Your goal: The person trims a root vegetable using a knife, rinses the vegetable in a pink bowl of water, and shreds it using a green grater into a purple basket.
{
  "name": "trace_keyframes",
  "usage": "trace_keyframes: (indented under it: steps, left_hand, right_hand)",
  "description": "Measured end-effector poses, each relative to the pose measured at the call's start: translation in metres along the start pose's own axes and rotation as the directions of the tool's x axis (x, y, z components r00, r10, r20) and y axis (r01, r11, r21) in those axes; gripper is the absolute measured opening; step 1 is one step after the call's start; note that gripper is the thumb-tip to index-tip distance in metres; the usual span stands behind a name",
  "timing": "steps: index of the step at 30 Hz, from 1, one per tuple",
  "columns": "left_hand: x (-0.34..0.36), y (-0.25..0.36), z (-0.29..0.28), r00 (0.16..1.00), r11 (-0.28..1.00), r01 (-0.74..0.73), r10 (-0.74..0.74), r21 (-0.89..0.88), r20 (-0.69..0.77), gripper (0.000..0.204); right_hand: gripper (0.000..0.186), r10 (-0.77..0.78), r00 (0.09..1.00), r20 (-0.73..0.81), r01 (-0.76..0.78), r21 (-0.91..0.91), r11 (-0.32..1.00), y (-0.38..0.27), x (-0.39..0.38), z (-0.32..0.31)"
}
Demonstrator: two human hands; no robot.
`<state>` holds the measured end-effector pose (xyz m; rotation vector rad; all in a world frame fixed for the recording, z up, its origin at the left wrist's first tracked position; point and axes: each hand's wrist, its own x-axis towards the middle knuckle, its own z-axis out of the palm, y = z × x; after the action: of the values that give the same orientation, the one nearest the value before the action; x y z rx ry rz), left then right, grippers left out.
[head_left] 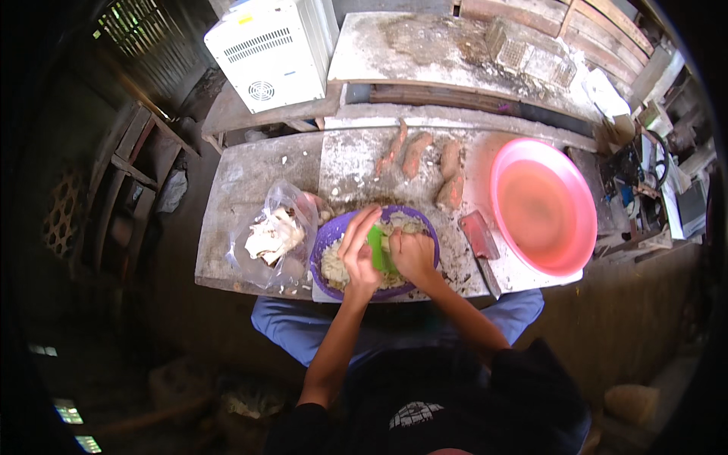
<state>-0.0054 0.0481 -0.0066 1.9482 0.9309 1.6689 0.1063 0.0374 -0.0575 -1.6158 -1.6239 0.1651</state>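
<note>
A purple basin stands at the table's near edge, holding pale shredded food. Over it a green grater-like tool is partly hidden between my hands. My left hand has its fingers stretched out, its palm side against the green tool. Closed around a pale piece, my right hand is at the tool's right side; most of that piece is covered. Several reddish-brown root tubers lie beyond the basin.
Left of the basin is a clear plastic bag with pale peelings or chunks. At right, a cleaver-like knife and a dark-handled knife lie beside a pink tub of cloudy water. A white appliance stands on a back bench.
</note>
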Motion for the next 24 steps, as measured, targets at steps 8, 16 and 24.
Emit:
trace_keyframes:
  steps: [8, 16, 24]
  left_hand:
    - [-0.003, -0.007, 0.004, 0.999, 0.997, 0.041, -0.042, -0.070, -0.014, 0.054]
    - [-0.001, -0.006, 0.007, 0.997, 0.992, 0.078, -0.077, -0.102, 0.009, 0.048]
    - [-0.004, 0.001, 0.008, 0.999, 0.994, 0.054, -0.054, -0.095, 0.001, 0.048]
  right_hand:
    - [0.039, -0.037, 0.997, 0.071, 0.042, -0.078, 0.996, -0.001, -0.003, -0.005]
    - [0.039, -0.027, 0.993, 0.111, 0.040, -0.115, 0.993, 0.025, -0.023, 0.006]
    - [0.038, -0.050, 0.998, 0.026, 0.051, -0.017, 0.999, -0.005, -0.017, -0.008]
